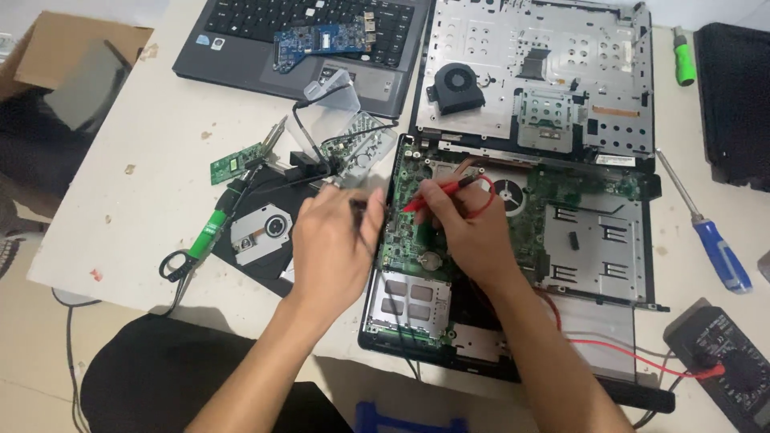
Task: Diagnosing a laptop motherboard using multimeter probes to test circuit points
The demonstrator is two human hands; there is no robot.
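Opened laptop base [513, 240], exposed green circuit board fragile, best gripped by chassis edges, lies mid-table; right hand [473, 232] pinches red probe [437, 196], left hand [333, 240] closed on black probe [358, 207], both tips on board.

Multimeter [734, 361] cut off at the picture's right edge.

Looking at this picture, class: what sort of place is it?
Probably an electronics repair bench: an opened laptop with its green board bare, a multimeter with red lead, and a blue-handled screwdriver.
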